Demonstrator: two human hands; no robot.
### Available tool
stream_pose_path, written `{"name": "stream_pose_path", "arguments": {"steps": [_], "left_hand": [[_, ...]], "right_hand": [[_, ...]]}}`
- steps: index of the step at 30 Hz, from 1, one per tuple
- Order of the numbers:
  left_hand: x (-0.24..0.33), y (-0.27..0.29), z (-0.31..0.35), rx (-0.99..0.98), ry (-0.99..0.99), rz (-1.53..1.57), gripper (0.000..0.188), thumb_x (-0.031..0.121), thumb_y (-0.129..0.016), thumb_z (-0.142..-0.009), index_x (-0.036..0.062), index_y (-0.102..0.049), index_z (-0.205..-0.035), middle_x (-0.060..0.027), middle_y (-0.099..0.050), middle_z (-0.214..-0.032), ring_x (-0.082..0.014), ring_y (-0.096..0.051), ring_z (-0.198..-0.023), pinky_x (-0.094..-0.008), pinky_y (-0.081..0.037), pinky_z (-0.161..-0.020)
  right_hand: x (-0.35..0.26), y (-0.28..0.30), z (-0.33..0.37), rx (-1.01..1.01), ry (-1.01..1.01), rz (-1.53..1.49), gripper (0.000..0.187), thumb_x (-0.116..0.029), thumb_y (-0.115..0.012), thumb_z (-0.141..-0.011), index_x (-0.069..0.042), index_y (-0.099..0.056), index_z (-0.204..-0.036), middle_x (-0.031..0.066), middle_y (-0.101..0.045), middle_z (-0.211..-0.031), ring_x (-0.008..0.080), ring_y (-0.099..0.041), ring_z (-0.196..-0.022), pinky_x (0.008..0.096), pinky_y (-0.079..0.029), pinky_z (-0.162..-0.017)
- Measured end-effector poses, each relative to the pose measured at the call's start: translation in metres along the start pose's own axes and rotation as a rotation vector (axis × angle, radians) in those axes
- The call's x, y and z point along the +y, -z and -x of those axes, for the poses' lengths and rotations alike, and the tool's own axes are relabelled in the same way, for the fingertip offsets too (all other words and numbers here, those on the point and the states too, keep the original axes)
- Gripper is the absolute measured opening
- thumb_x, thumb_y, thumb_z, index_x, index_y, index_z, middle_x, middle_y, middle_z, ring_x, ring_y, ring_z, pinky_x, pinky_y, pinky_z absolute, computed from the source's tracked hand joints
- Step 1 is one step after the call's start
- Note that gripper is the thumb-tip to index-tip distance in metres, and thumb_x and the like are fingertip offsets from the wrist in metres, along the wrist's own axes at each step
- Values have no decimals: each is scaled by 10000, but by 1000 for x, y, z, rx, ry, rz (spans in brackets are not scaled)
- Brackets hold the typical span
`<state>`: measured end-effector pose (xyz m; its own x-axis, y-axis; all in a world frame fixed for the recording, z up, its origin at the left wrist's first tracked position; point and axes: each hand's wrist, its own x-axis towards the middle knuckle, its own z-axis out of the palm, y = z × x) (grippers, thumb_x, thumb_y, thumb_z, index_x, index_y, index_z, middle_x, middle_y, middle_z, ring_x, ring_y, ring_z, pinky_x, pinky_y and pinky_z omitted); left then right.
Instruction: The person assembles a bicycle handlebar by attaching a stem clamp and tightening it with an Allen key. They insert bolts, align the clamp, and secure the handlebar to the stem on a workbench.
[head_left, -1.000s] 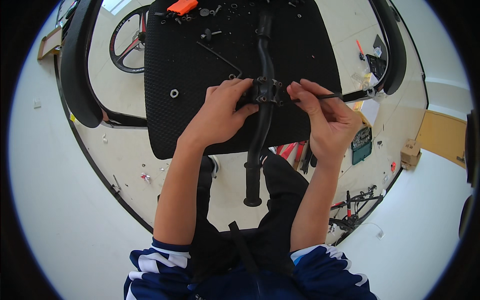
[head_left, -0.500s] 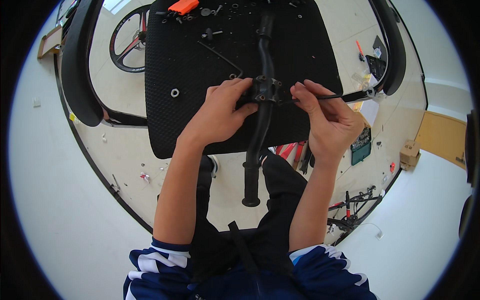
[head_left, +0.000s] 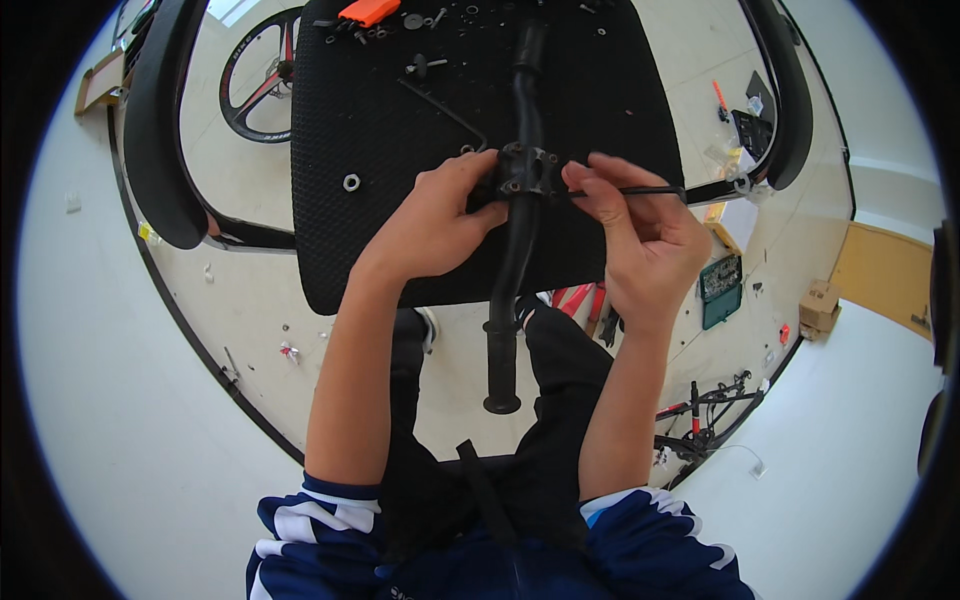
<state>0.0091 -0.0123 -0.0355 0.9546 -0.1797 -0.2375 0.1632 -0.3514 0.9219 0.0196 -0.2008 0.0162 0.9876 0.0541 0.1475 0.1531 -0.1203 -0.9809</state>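
Observation:
A black bicycle handlebar [head_left: 507, 275] lies lengthwise over the chair seat, its near grip [head_left: 502, 375] hanging past the front edge. At its middle sits a black stem clamp [head_left: 526, 172] with bolts at its corners. My left hand [head_left: 430, 220] is closed around the stem on the clamp's left side; the stem is mostly hidden by the fingers. To the right of the clamp, my right hand [head_left: 655, 245] pinches a black hex key [head_left: 648, 190]. Its long arm points left at the clamp's lower right bolt; whether the tip touches is unclear.
The black chair seat [head_left: 390, 260] holds another hex key [head_left: 440, 107], a hex nut [head_left: 351, 182], an orange piece [head_left: 368, 11] and several small bolts. Armrests [head_left: 160, 130] rise on both sides. On the floor are a wheel [head_left: 238, 80], a green case [head_left: 722, 290] and a bike frame [head_left: 700, 420].
The right hand has shifted left with the hex key, bringing its tip nearer the clamp. The clamp has rolled slightly left, and the left hand has moved a little with it.

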Motion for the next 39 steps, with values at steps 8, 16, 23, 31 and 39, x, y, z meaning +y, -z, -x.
{"name": "stream_pose_path", "arguments": {"steps": [8, 16, 23, 31, 39], "left_hand": [[-2, -6, -2, 108, -147, -53, 379, 57, -751, -825, 3, -642, -1184, -92, -656, -866, -197, -604, -758, -304, -475, -693], [-2, -6, -2, 120, -129, 29, 314, 92, -763, -837, -1, -651, -1115, -78, -642, -808, -163, -574, -708, -300, -455, -645], [4, -4, -2, 108, -96, 23, 296, 114, -763, -848, 2, -656, -1100, -75, -664, -826, -154, -579, -701, -288, -449, -644], [0, -3, -3, 116, -147, 47, 265, 95, -752, -854, 6, -656, -1085, -79, -675, -834, -154, -589, -709, -292, -455, -653], [0, -7, -3, 113, -88, 35, 276, 84, -750, -851, 5, -661, -1100, -78, -661, -819, -145, -576, -702, -289, -450, -648]], "right_hand": [[5, -4, 1, 7, 39, 83, 197, -1, -778, -853, 31, -756, -1046, 122, -770, -918, 127, -735, -819, 205, -568, -735], [8, -6, 3, 8, 111, 122, 181, 0, -796, -829, 26, -766, -1006, 99, -767, -844, 116, -737, -774, 194, -555, -689], [5, -7, -1, 52, 119, 230, 176, 23, -783, -833, 32, -763, -1007, 95, -764, -819, 110, -719, -700, 198, -545, -653], [7, -9, 2, -39, 124, 61, 172, 63, -714, -868, 43, -751, -1035, 130, -768, -910, 152, -748, -836, 235, -579, -758], [5, -11, -2, 38, 88, 163, 108, 22, -804, -813, 18, -745, -904, 85, -761, -841, 124, -734, -744, 210, -553, -682]]}}
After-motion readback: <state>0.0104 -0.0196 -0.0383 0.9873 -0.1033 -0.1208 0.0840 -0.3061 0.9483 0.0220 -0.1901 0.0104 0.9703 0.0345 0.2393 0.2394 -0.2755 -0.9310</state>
